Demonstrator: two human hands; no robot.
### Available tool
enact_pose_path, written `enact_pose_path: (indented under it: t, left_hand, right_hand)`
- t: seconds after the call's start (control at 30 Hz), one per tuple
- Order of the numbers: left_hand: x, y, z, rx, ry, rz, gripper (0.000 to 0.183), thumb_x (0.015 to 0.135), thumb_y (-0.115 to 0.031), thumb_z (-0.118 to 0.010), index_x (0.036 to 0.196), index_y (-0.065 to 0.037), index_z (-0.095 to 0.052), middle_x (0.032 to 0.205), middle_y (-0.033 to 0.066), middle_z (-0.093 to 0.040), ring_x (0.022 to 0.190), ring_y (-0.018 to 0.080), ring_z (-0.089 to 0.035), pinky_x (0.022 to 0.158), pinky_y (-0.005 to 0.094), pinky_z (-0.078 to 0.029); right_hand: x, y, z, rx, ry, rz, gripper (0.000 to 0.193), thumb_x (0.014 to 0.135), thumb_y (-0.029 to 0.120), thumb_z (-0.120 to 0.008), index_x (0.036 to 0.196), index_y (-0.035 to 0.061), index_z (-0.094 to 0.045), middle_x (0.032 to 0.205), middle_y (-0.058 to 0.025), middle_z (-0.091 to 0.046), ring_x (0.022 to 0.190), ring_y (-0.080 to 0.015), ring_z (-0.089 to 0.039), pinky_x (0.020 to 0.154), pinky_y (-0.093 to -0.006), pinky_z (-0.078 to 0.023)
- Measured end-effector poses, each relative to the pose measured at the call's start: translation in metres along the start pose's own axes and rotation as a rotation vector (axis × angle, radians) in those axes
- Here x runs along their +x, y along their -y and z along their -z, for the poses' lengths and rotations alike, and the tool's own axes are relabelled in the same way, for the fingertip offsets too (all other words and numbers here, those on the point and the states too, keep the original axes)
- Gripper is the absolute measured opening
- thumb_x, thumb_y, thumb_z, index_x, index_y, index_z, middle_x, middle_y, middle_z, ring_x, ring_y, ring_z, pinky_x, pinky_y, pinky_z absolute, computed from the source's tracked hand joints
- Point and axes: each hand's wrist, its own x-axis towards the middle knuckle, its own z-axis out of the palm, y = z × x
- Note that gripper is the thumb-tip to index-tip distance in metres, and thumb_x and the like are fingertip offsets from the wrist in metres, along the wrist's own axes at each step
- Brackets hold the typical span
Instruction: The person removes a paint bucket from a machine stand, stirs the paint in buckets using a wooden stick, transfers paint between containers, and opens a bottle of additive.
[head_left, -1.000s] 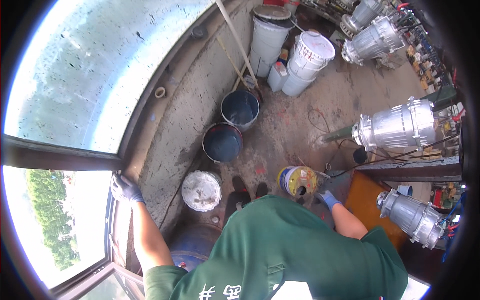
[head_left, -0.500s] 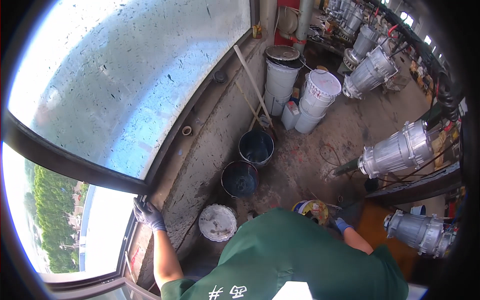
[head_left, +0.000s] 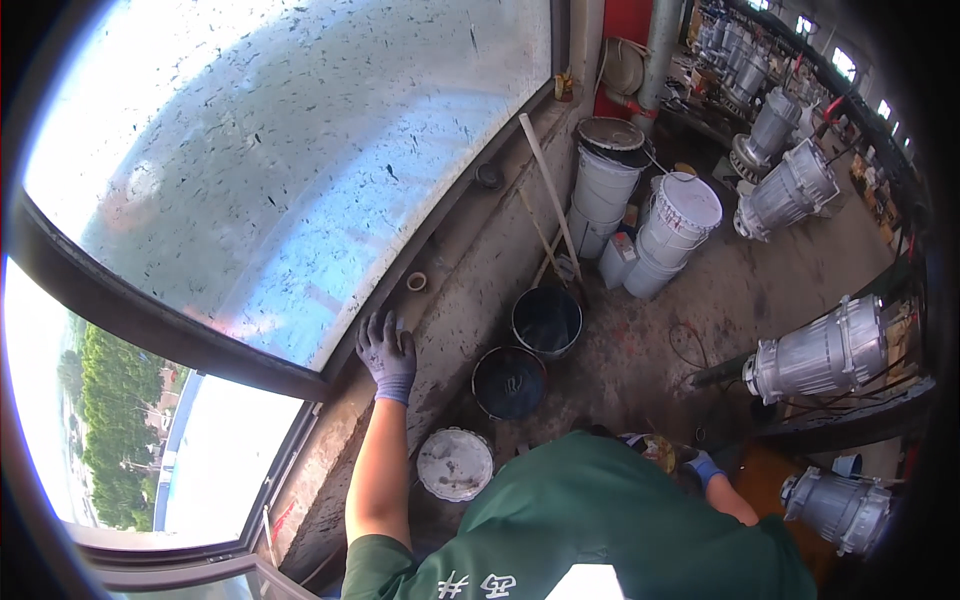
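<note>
Several left fingers (head_left: 376, 326) loosely spread over sill (head_left: 455, 256); contact unclear.

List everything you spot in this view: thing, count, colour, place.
Window pane: one, pale, dark-speckled, upper left
Trees: several, green, outside, lower left
Ledge: one, grey-brown, along the window pane
Ring: one, tan, on the ledge
Pole: one, white, leaning by the ledge
Stacked buckets: two stacks, white, upper centre-right
Box: one, white, beside the stacked buckets
Open buckets: two, dark inside, centre floor
Pale-topped bucket: one, white, lower centre
Can: one, yellowish, partly hidden, lower centre-right
Machines: at least four, silver, right side
Panel: one, orange-brown, lower right
Shirt: one, green, bottom centre
Left hand: one, gloved grey, at the ledge
Right hand: one, gloved blue-grey, by the can
</note>
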Motion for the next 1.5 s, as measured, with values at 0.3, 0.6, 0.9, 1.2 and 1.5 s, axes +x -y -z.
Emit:
enact_pose_path:
  t: [0.3, 0.6, 0.9, 1.2, 1.5]
  left_hand:
    - [0.023, -0.002, -0.030, 0.266, 0.205, 0.167, 0.066, 0.088, -0.036, -0.067, 0.148, -0.016, -0.050, 0.153, 0.0158, -0.046, 0.145, 0.0404, -0.036, 0.123, 0.0581, -0.021]
    - [0.028, -0.014, -0.048, 0.422, 0.195, 0.198, 0.073, 0.087, -0.034, -0.067, 0.153, -0.012, -0.046, 0.153, 0.0170, -0.046, 0.146, 0.0389, -0.036, 0.123, 0.0567, -0.024]
    - [0.038, -0.008, -0.067, 0.491, 0.177, 0.142, 0.067, 0.091, -0.036, -0.063, 0.150, -0.008, -0.049, 0.148, 0.0172, -0.052, 0.140, 0.0398, -0.044, 0.118, 0.0567, -0.030]
    - [0.035, -0.010, -0.068, 0.486, 0.167, 0.149, 0.066, 0.092, -0.036, -0.060, 0.150, -0.007, -0.049, 0.149, 0.0175, -0.051, 0.140, 0.0390, -0.045, 0.117, 0.0563, -0.031]
    - [0.021, -0.002, -0.059, 0.428, 0.152, 0.131, 0.066, 0.091, -0.035, -0.064, 0.150, -0.009, -0.050, 0.148, 0.0163, -0.052, 0.140, 0.0392, -0.044, 0.117, 0.0562, -0.031]
  right_hand:
    - [0.242, 0.113, 0.014, -0.639, -0.240, -0.147, 0.063, 0.083, 0.039, -0.074, 0.136, 0.0076, -0.061, 0.138, -0.0228, -0.063, 0.127, -0.0441, -0.058, 0.104, -0.0472, -0.047]
    - [0.483, 0.377, -0.096, -0.222, 0.026, 0.245, 0.065, 0.077, 0.035, -0.084, 0.134, 0.0103, -0.065, 0.129, -0.0192, -0.069, 0.121, -0.0340, -0.064, 0.103, -0.0422, -0.050]
    - [0.606, 0.586, -0.181, -0.573, -0.105, 0.436, 0.083, 0.072, 0.051, -0.080, 0.144, 0.0184, -0.056, 0.143, -0.0191, -0.061, 0.133, -0.0381, -0.056, 0.108, -0.0454, -0.047]
    - [0.609, 0.513, -0.136, -0.802, -0.154, 0.492, 0.058, 0.083, 0.049, -0.074, 0.125, 0.0095, -0.069, 0.128, -0.0254, -0.066, 0.119, -0.0435, -0.063, 0.102, -0.0481, -0.052]
    - [0.554, 0.377, 0.005, -0.554, -0.306, 0.182, 0.073, 0.084, 0.060, -0.067, 0.126, -0.0002, -0.066, 0.133, -0.0251, -0.065, 0.126, -0.0379, -0.060, 0.105, -0.0460, -0.047]
